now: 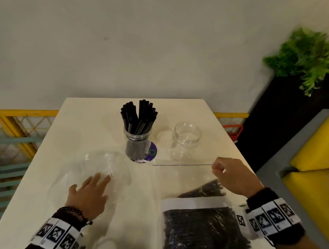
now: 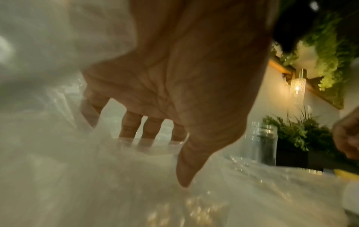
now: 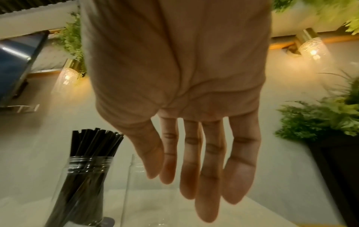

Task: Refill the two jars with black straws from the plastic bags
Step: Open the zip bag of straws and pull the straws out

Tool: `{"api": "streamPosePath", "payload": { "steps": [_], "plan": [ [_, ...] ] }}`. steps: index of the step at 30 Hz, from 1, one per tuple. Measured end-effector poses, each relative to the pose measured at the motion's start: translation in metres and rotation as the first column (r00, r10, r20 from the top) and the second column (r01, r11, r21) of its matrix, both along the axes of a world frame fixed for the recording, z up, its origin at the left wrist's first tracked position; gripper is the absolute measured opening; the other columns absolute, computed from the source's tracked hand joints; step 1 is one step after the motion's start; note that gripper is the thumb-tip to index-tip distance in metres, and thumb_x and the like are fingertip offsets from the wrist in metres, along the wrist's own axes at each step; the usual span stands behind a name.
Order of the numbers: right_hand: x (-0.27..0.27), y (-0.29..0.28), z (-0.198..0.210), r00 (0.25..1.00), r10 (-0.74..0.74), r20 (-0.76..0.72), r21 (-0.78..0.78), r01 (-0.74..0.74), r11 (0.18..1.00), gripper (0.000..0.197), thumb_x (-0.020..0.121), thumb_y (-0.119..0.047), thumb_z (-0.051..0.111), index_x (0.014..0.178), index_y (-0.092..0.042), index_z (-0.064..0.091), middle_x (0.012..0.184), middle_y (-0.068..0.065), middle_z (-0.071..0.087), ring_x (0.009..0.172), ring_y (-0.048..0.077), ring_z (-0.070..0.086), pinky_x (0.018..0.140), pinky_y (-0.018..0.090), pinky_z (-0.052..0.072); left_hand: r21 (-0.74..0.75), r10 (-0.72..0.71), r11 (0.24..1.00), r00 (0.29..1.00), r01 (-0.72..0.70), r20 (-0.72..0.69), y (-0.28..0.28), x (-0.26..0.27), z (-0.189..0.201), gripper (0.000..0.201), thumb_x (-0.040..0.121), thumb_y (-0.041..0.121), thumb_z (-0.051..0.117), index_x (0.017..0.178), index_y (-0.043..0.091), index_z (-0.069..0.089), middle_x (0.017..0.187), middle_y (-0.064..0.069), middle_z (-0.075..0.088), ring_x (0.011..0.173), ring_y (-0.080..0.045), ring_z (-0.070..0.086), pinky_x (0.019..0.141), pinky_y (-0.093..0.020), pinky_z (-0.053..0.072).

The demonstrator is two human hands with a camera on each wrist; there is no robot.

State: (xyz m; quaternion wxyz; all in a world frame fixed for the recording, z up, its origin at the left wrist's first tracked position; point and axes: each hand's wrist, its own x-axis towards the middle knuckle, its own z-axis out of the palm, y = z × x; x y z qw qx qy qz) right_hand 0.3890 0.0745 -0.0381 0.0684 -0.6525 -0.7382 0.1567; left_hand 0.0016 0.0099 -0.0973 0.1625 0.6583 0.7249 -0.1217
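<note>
Left hand: the left hand point(image 1: 89, 192) lies flat with fingers spread – pressing on the empty clear bag point(image 1: 104, 160), nearer the person than the filled jar point(image 1: 138, 143) and to its left.
Right hand: the right hand point(image 1: 234, 176) hangs nearer than the filled jar and well to its right. The wrist view shows its fingers straight and relaxed with nothing between them.
Filled jar: upright at mid-table point(image 1: 82, 119), packed with black straws point(image 1: 138, 114) whose tops fan out above the rim.
Empty jar: the empty jar point(image 1: 186, 136) stands upright just to the right of the filled jar, apart from it, with nothing inside.
Full bag: the full bag point(image 1: 203, 229) lies flat, nearer than the filled jar and a little to its right. It is dark with straws, and a white band crosses it.
Dark line: a thin dark line point(image 1: 181, 164) runs from near the filled jar's base toward the right hand. I cannot tell whether it is a bag edge or a single straw.
Progress: about half done, by my judgement – one jar is stocked and one bag looks spent.
Left to do: open the full bag, draw out straws and stand them in the empty jar.
</note>
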Motion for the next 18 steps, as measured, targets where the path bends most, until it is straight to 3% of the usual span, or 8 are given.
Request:
{"api": "streamPosePath", "payload": {
  "steps": [2,4,6,8,11,14,16,18],
  "plan": [
    [0.016,-0.002,0.000,1.000,0.002,0.011,-0.015,-0.002,1.000,0.011,0.094,-0.026,0.057,0.083,-0.028,0.058,0.090,-0.003,0.069,0.082,0.015,0.064,0.080,0.038,0.056,0.070,0.022,0.997,0.999,-0.024,0.033,-0.001,0.001,0.009,0.067,0.101,0.048,0.042,0.159,0.036,0.011,0.168,0.005,0.017,0.153,-0.017,0.022,0.122,-0.048,0.021],
    [0.025,0.000,-0.002,1.000,-0.009,0.021,-0.027,0.010,1.000,0.009,0.094,-0.028,0.058,0.085,-0.027,0.059,0.091,-0.003,0.069,0.083,0.016,0.064,0.080,0.038,0.056,0.210,0.013,0.978,0.999,-0.020,0.032,-0.005,0.004,0.026,0.060,0.096,0.050,0.050,0.152,0.033,0.035,0.154,0.006,0.045,0.139,-0.018,0.046,0.112,-0.044,0.037],
    [0.029,0.007,-0.007,0.997,-0.045,0.058,-0.071,0.049,0.996,0.006,0.094,-0.031,0.058,0.090,-0.028,0.057,0.094,-0.004,0.065,0.088,0.021,0.064,0.082,0.040,0.055,0.398,-0.027,0.917,0.999,0.010,0.038,-0.012,0.012,0.045,0.046,0.089,0.044,0.065,0.132,0.027,0.061,0.121,0.004,0.069,0.106,-0.023,0.068,0.089,-0.044,0.053],
    [0.030,0.021,-0.017,0.992,-0.064,0.106,-0.137,0.078,0.988,0.010,0.094,-0.035,0.058,0.098,-0.026,0.054,0.105,0.002,0.062,0.099,0.027,0.061,0.087,0.041,0.052,0.571,-0.083,0.821,0.987,-0.011,0.138,-0.024,0.026,0.062,0.026,0.084,0.036,0.074,0.108,0.025,0.071,0.095,0.006,0.072,0.081,-0.024,0.071,0.072,-0.041,0.056],
    [0.027,0.048,-0.035,0.986,-0.078,0.145,-0.174,0.102,0.979,0.031,0.095,-0.034,0.057,0.122,-0.019,0.052,0.128,0.011,0.052,0.115,0.033,0.055,0.097,0.042,0.046,0.503,-0.133,0.861,0.919,-0.079,0.372,-0.039,0.057,0.076,0.006,0.087,0.044,0.067,0.087,0.039,0.062,0.082,0.020,0.067,0.078,-0.002,0.065,0.069,-0.033,0.056],
    [0.026,0.072,-0.044,0.988,-0.036,0.152,-0.193,0.066,0.979,0.050,0.096,-0.035,0.055,0.141,-0.018,0.043,0.144,0.010,0.037,0.129,0.036,0.044,0.106,0.047,0.041,0.350,-0.175,0.936,0.811,-0.039,0.558,-0.043,0.088,0.065,0.010,0.089,0.042,0.067,0.081,0.037,0.063,0.080,0.021,0.070,0.081,0.001,0.067,0.069,-0.023,0.054],
    [0.024,0.084,-0.048,0.983,0.057,0.177,-0.259,-0.009,0.966,0.052,0.095,-0.040,0.055,0.142,-0.021,0.045,0.149,0.005,0.036,0.137,0.033,0.036,0.111,0.049,0.036,0.314,-0.196,0.949,0.761,-0.010,0.619,-0.037,0.106,0.053,0.014,0.091,0.034,0.069,0.078,0.034,0.064,0.078,0.017,0.071,0.078,0.000,0.066,0.068,-0.015,0.050],
    [0.020,0.089,-0.045,0.972,0.171,0.159,-0.347,-0.107,0.932,0.039,0.096,-0.037,0.054,0.127,-0.015,0.060,0.136,0.008,0.053,0.128,0.031,0.049,0.103,0.041,0.043,0.325,-0.198,0.945,0.741,-0.029,0.642,-0.026,0.120,0.041,0.016,0.091,0.028,0.070,0.076,0.031,0.065,0.074,0.013,0.072,0.071,-0.004,0.064,0.066,-0.013,0.047]
  ]
}}
